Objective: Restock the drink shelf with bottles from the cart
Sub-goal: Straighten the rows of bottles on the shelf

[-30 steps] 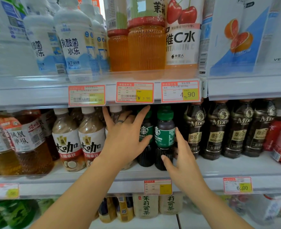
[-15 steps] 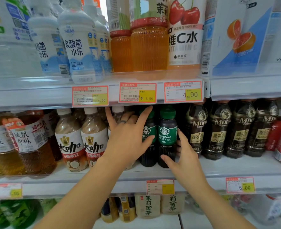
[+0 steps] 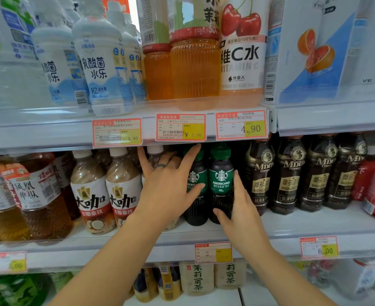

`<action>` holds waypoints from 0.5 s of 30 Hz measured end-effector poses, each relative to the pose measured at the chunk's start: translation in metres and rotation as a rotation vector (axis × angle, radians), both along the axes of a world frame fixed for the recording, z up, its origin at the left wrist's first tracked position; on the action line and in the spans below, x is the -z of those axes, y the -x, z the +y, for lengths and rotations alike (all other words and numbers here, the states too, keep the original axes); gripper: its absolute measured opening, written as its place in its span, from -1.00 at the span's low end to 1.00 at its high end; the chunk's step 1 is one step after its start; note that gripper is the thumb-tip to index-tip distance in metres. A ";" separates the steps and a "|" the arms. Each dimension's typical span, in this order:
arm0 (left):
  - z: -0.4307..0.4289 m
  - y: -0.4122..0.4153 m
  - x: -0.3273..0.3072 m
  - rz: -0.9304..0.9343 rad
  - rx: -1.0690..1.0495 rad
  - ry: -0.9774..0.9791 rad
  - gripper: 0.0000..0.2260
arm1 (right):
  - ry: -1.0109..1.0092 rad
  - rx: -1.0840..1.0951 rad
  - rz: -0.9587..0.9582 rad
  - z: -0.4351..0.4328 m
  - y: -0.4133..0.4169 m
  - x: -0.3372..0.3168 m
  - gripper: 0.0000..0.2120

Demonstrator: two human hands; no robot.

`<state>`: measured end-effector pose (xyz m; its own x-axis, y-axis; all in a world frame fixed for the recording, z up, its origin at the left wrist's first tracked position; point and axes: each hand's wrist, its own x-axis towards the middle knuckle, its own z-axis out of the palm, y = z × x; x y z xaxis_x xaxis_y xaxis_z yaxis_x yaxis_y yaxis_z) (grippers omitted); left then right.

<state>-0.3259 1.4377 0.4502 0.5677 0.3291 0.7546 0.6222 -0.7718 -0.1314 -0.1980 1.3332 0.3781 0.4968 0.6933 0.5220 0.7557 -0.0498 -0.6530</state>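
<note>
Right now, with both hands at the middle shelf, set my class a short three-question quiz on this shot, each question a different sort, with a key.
1. True or false: the left hand lies spread over the left green-cap bottle.
2. Multiple choice: right of the right green-cap bottle stand: A) white bottles, B) MDOV coffees, C) cartons.
3. Fill in: the price tag above the green caps' right reads ____.

Key: 1 true; 2 B; 3 4.90.
</note>
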 end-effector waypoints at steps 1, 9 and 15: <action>0.000 0.000 0.000 0.001 -0.006 -0.008 -0.28 | 0.005 0.003 -0.001 0.000 0.000 -0.001 -0.10; 0.000 -0.003 -0.001 0.007 -0.050 -0.043 -0.30 | 0.021 0.018 -0.019 0.002 0.000 -0.003 -0.07; 0.000 0.002 0.003 0.062 -0.055 -0.064 -0.05 | -0.025 0.019 -0.141 -0.006 0.000 -0.006 -0.02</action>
<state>-0.3275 1.4374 0.4473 0.5961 0.3136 0.7391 0.6525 -0.7256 -0.2184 -0.1980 1.3273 0.3843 0.4298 0.6707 0.6044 0.8393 -0.0500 -0.5414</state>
